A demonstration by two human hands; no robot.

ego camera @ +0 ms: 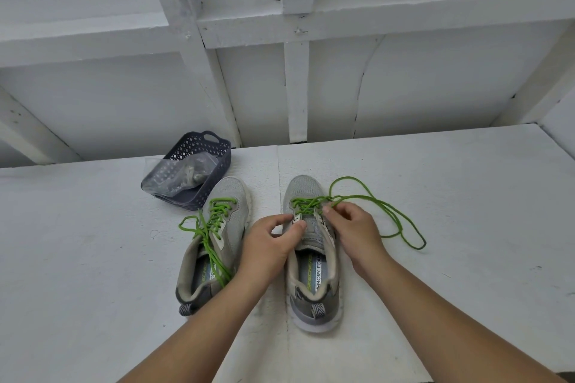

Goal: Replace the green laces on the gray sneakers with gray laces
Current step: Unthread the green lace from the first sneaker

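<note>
At ten o'clock the basket [199, 171] waits, bagged laces inside, presumably the gray ones. Left sneaker [214, 239] untouched. Left hand [270, 242] pinches the right sneaker [311, 258] at its eyelets, steadying it; right hand [354, 230] grips the green lace [389, 211], trailing toward three o'clock.

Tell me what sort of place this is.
Likely a plain workshop or staging booth, not a home: a bare white-painted table, a white panelled wall with exposed framing, and only the sneakers and a small basket set out.
</note>
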